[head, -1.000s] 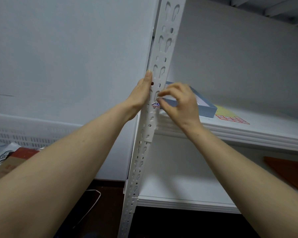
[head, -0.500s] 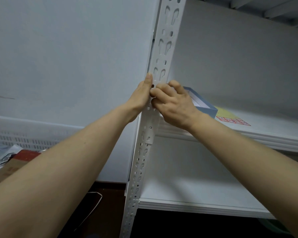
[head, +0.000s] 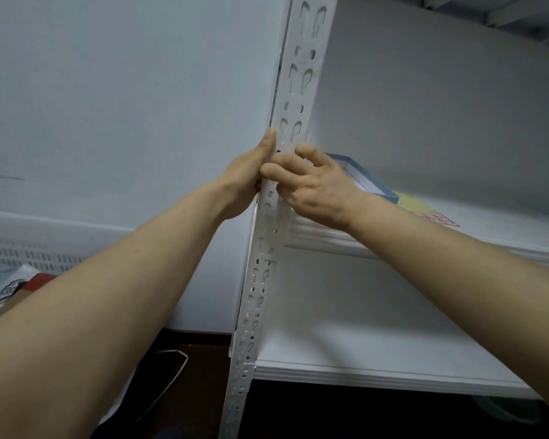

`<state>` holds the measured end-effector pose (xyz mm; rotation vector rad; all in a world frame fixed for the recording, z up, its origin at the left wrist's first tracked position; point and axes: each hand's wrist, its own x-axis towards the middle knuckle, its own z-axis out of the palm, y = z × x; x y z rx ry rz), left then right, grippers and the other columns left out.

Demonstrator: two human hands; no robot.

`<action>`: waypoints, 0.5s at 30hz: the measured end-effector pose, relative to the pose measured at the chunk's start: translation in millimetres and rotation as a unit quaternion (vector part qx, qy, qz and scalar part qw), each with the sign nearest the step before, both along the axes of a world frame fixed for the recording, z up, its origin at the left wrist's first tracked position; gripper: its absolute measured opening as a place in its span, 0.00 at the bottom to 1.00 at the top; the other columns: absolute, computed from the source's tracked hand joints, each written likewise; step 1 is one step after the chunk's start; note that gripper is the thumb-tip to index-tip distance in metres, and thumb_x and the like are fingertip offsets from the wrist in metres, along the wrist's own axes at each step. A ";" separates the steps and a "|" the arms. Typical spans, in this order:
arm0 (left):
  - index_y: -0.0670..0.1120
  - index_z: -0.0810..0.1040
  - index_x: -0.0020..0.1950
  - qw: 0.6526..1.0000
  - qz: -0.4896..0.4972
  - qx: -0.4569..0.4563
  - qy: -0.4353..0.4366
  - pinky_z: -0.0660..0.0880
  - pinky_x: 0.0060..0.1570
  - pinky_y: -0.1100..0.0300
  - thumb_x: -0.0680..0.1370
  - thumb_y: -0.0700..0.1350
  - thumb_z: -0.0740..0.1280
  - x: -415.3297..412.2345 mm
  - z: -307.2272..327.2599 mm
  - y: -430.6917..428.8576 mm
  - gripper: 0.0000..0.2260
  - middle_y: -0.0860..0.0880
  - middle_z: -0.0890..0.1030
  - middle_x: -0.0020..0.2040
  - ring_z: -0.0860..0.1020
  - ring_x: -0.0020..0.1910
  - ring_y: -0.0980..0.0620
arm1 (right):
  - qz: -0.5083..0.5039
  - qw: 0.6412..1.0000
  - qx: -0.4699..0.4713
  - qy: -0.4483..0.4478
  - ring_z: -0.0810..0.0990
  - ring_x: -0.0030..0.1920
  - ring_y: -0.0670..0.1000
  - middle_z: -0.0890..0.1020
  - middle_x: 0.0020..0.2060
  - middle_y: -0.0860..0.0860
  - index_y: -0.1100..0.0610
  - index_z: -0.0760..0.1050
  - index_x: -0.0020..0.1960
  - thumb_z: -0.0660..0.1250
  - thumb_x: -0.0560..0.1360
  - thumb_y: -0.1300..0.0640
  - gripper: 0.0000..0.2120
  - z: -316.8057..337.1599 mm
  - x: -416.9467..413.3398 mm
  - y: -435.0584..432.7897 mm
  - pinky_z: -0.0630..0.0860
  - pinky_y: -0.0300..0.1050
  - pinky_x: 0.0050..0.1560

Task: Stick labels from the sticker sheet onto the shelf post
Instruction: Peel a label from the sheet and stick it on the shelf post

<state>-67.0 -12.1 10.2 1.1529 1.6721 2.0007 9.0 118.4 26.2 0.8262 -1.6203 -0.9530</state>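
Two hands meet on the post [head: 301, 77], level with the upper shelf [head: 488, 229].

Left hand [head: 244, 182]: laid against the post's left edge, with one digit straight up along it. Its other fingers pass behind the post, so I cannot tell whether they grip or merely brace. I judge its purpose is to steady the post against the push from the other side.

Right hand [head: 317, 188]: holds nothing. Its fingers [head: 276, 170] lie fairly straight across the post's front face and press flat on it. No label shows. I take it that one lies under these fingers and is being rubbed down, which would explain why they spread over the face rather than pinch.

Sheet [head: 422, 210]: yellow with red labels, flat on the shelf to the right of the post, just beyond a blue box [head: 371, 185]. It lies within my reach for the next label.

Step in hand, as I judge it: pressing. Peeling another label would follow.
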 end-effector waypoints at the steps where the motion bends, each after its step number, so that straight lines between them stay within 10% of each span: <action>1: 0.45 0.80 0.53 1.000 -0.005 0.000 -0.005 0.68 0.65 0.59 0.80 0.61 0.50 0.8 0.3 -0.5 0.26 0.50 0.83 0.52 0.78 0.59 0.54 | -0.004 1.000 -0.002 0.001 0.78 0.46 0.50 0.83 0.43 0.48 0.58 0.78 0.32 0.63 0.69 0.68 0.11 -0.4 -1.4 -0.3 0.67 0.44 0.52; 15: 0.42 0.70 0.70 0.998 -0.005 -0.014 -0.058 0.56 0.74 0.53 0.80 0.61 0.50 -8.2 -4.2 -2.1 0.29 0.47 0.69 0.72 0.63 0.73 0.53 | -0.020 0.998 -0.062 0.012 0.67 0.51 0.50 0.66 0.51 0.49 0.59 0.77 0.35 0.60 0.65 0.66 0.08 -4.5 -19.4 -1.6 0.65 0.44 0.54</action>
